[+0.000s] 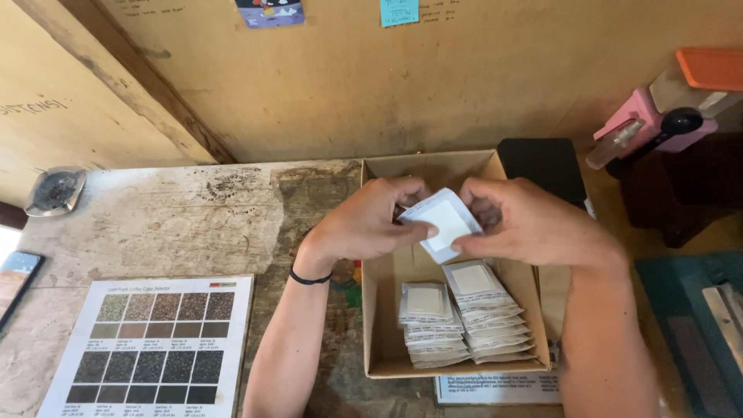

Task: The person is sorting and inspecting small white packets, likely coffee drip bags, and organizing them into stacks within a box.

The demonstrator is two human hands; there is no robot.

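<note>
Both hands, left hand (370, 223) and right hand (517, 220), pinch one small white paper sachet (443, 222) above the open cardboard box (377, 310). Likely light, thin, crushable; hold edges.

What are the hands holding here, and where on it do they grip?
One small white paper sachet, held above the cardboard box: the left hand pinches its left edge, the right hand its right edge and lower corner.

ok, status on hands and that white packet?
Left hand and right hand both grip one white packet. Held above cardboard box. Packet stacks in the box below. Nothing blocking.
</note>
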